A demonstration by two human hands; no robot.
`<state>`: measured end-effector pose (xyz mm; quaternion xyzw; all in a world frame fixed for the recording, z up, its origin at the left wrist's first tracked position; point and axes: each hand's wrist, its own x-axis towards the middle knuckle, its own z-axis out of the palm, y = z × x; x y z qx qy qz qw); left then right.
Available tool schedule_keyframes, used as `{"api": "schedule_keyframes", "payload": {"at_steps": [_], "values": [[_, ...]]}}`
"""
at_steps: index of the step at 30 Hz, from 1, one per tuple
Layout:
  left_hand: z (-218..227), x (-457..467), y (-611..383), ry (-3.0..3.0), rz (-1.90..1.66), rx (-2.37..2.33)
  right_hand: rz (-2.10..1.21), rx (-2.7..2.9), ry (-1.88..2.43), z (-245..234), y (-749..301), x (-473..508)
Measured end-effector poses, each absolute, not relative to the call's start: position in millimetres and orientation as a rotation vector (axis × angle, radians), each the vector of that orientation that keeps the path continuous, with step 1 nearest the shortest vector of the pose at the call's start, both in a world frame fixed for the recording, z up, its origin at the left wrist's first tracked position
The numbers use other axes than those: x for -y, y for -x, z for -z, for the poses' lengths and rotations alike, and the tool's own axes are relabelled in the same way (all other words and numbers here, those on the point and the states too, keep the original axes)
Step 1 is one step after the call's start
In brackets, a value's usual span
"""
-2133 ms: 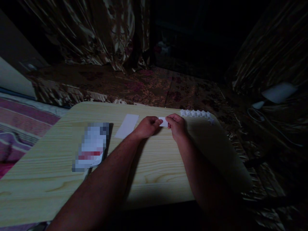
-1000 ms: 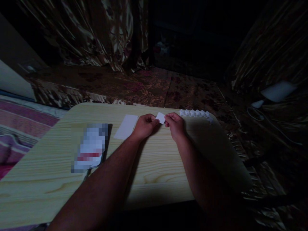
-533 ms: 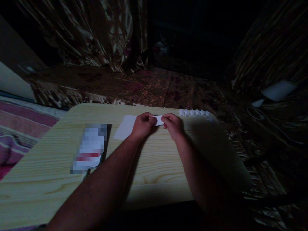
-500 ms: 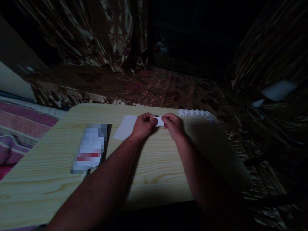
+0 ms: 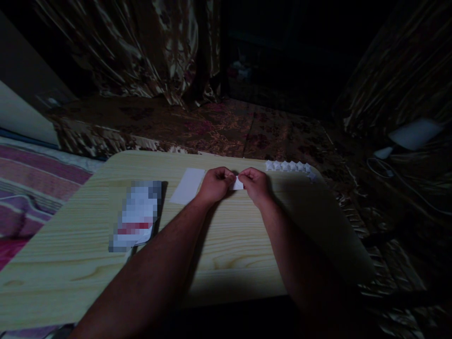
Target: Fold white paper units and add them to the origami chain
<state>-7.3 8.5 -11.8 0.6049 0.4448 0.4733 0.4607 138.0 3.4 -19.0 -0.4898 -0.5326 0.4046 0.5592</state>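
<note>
My left hand [image 5: 214,184] and my right hand [image 5: 254,185] meet over the far middle of a light wooden table [image 5: 219,245]. Both pinch a small white paper piece [image 5: 238,184] between their fingertips, and the fingers cover most of it. A flat white paper strip [image 5: 188,185] lies on the table just left of my left hand. A row of several small folded white paper pieces [image 5: 290,166] lines the table's far right edge, a little beyond my right hand.
A blurred white and red packet [image 5: 137,217] lies on the table's left part. Dark patterned cloth [image 5: 219,125] covers the floor beyond, with curtains behind. A striped rug [image 5: 31,188] lies to the left. A white device with a cable [image 5: 411,136] sits at right.
The paper piece was held tilted up between my hands, then lowered. My fingertips have closed in on it, so less of it shows now.
</note>
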Motion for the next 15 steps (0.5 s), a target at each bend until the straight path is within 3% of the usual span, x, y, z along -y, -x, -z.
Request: {"api": "schedule_keyframes", "payload": {"at_steps": [15], "values": [[14.6, -13.0, 7.9, -1.378, -1.203, -1.075, -1.002, 1.226, 1.117, 15.3, -134.4, -1.1]]}}
